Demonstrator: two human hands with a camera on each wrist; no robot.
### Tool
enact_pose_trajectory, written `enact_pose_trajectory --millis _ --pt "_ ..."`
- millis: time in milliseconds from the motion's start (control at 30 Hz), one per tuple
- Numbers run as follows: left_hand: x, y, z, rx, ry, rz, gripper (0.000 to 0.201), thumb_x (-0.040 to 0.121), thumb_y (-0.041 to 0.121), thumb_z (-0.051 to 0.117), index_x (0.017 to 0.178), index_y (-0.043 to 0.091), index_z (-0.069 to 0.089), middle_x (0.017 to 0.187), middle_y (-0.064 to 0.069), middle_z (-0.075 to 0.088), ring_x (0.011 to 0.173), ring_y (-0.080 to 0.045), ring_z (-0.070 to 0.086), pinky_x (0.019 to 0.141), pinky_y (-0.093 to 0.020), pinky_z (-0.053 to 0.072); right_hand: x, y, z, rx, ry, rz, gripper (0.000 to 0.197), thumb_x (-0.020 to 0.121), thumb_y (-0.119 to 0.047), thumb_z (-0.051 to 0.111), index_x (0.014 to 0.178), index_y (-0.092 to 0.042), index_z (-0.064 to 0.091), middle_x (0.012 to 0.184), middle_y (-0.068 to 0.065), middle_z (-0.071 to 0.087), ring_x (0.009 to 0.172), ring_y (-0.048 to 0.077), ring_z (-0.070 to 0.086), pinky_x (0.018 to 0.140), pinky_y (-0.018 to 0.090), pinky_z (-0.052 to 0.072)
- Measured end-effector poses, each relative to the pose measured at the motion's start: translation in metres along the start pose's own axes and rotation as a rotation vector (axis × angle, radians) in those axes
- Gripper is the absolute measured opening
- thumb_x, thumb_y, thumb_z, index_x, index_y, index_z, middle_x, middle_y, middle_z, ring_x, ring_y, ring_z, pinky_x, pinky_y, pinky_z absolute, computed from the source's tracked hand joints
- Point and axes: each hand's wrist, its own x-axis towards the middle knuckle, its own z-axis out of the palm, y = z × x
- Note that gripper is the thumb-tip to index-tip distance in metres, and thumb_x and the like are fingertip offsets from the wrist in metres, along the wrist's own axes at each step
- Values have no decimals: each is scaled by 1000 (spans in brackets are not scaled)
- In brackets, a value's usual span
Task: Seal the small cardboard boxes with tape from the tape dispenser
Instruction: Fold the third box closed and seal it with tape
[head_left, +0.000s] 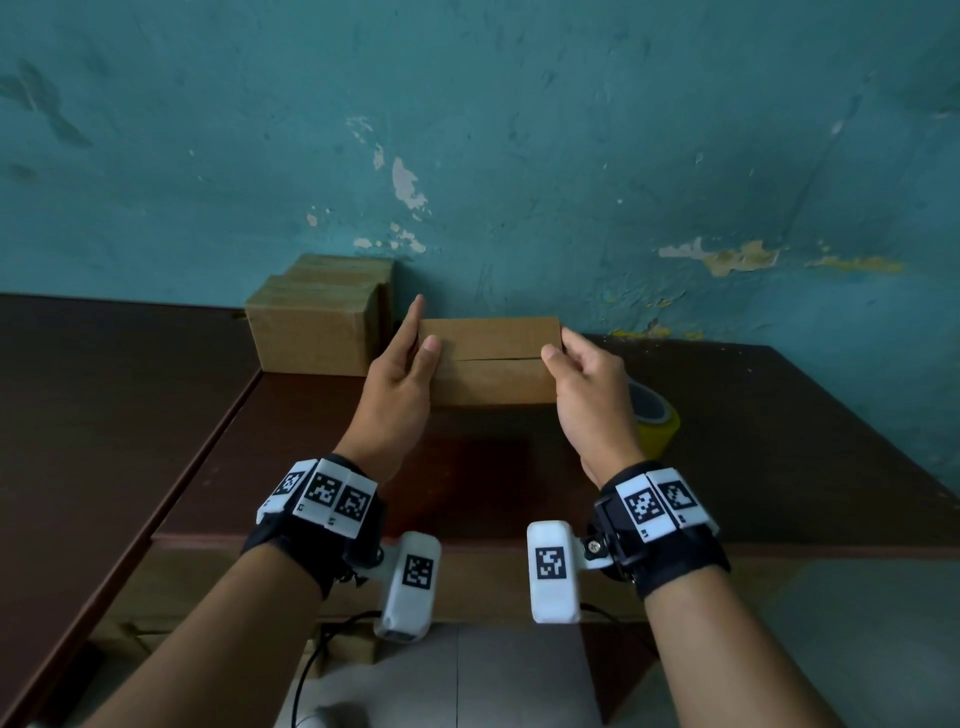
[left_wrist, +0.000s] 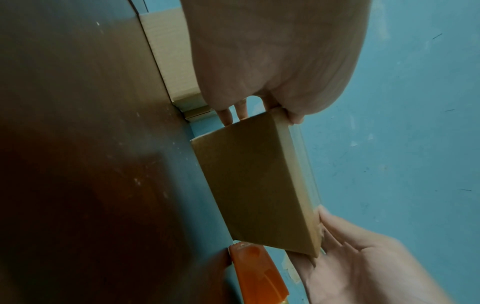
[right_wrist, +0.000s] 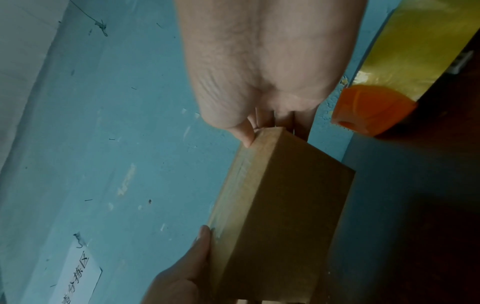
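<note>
step in hand, as judged: positioning an unsealed small cardboard box (head_left: 491, 358) for taping. its centre seam shows as a dark open line with no tape visible across it. the box is held between both hands above the brown table (head_left: 779, 441), in front of the teal wall; from the wrist views it appears lifted clear of the surface, though contact at its far edge cannot be ruled out.

left hand (head_left: 400, 384): grip grasping the box's left end, thumb on the top face, index finger extended straight along the far corner, other fingers behind the end. right hand (head_left: 587, 384): grip pinching the right end, thumb on top near the seam, fingers curled round the side. both forearms reach forward, roughly parallel, palms facing each other.

the tape dispenser (head_left: 652, 421), a yellow roll with an orange cutter, lies on the table just beside and behind the right wrist. a stack of further boxes (head_left: 317, 317) stands at the wall to the left.

next move, as judged: set the box down, flaps pressed flush; free the right hand to fetch the dispenser while the left steadies the box.
</note>
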Motion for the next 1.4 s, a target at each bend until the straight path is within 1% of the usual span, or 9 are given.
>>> enact_pose_trajectory --millis 100,267,400,567,733,933,1133,1300,1400 --pt "0 1 0 -30 3 -40 54 111 30 46 162 31 32 163 18 34 148 3 31 111 -6 27 2 -1 1 18 -5 5 40 111 -22 54 150 -14 58 108 -29 69 98 -20 63 98 18 53" --pt "1 6 -4 -123 -20 -113 52 111 22 44 161 35 35 164 20 35 148 0 33 122 -24 27 2 -2 1 11 0 -19 44 111 -25 54 153 -12 54 145 -10 61 130 2 55 112 25 45" --pt "0 10 -4 -111 -47 -140 55 109 12 39 160 32 38 150 20 47 113 18 58 88 -7 49 2 -2 2 29 23 -14 47 110 -27 55 156 -14 50 149 -1 60 135 9 56 111 26 46" --pt "-6 11 2 -125 -87 -163 43 109 9 43 148 25 53 125 2 66 91 6 69 76 -12 53 5 0 1 130 11 73 46 102 -15 63 143 -20 44 121 -6 66 97 -1 65 69 9 51" --pt "-8 10 6 -87 -82 -196 32 109 14 49 138 21 59 117 -3 67 93 -11 68 68 -20 55 3 3 0 8 -4 17 56 98 -10 68 149 -15 43 112 -11 61 73 -18 60 64 6 48" --pt "-3 5 9 -108 -6 -260 28 101 29 62 129 29 64 123 -9 70 112 -27 70 93 -50 59 -2 -5 8 -157 84 -73 63 103 -26 68 159 -17 42 159 2 47 146 16 43 104 16 32" --pt "0 1 7 7 126 -339 43 83 62 61 115 33 64 116 -1 67 109 -28 67 100 -57 55 -4 -1 21 -334 166 -166 59 94 -35 79 146 -22 53 151 8 43 139 22 43 103 22 37" --pt "-1 3 5 85 178 -377 28 100 49 59 114 25 57 110 1 62 104 -23 63 99 -53 55 -8 0 28 -432 118 -234 33 95 -32 77 127 -27 70 137 7 42 131 25 42 106 43 51" --pt "0 1 5 133 175 -366 26 100 51 57 108 27 54 107 1 62 101 -24 64 96 -53 57 -10 0 29 -431 58 -270 31 96 -32 75 127 -27 73 131 2 43 127 21 44 107 36 47"
